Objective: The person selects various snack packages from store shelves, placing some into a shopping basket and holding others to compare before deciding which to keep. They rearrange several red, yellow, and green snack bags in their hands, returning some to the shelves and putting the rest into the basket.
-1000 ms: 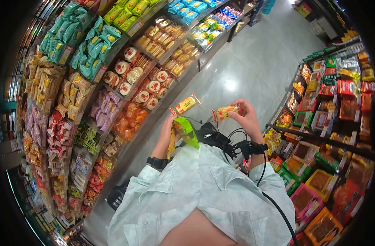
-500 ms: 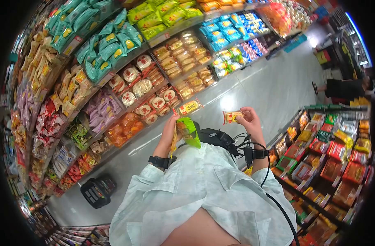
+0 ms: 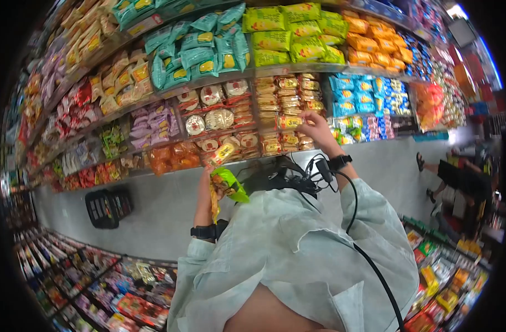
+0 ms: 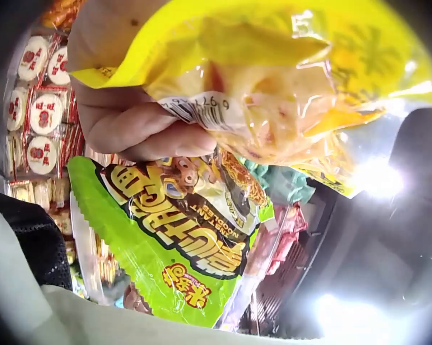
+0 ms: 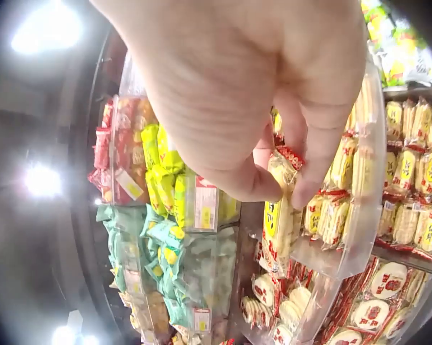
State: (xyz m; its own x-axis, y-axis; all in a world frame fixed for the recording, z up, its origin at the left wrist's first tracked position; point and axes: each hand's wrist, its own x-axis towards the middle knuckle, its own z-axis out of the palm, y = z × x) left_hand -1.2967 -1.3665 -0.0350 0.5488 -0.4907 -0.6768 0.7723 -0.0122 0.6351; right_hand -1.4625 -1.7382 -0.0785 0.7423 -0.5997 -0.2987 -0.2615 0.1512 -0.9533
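My left hand (image 3: 205, 185) grips a green snack bag (image 4: 173, 230) with noodle lettering and a yellow clear-fronted packet (image 4: 266, 93) bearing a barcode. A wrapped rice cracker (image 3: 222, 155) sticks out past the top of this hand in the head view. Between thumb and fingers, my right hand (image 3: 318, 134) pinches another wrapped rice cracker (image 5: 279, 212), with a red-edged wrapper and yellow label. That hand is at the shelf, over a clear bin (image 5: 359, 244) of similar crackers.
Round white crackers (image 3: 211, 93) fill the bins to the left. Teal packets (image 3: 200, 47), green packets (image 3: 297, 33) and blue packets (image 3: 352, 94) line the tiers around. A black basket (image 3: 108, 207) stands on the floor. A person (image 3: 457, 177) is at the far right.
My body has turned toward the left-hand shelf. My right hand has moved from above the aisle to the cracker bins with its packet. The left hand keeps its hold on the bags.
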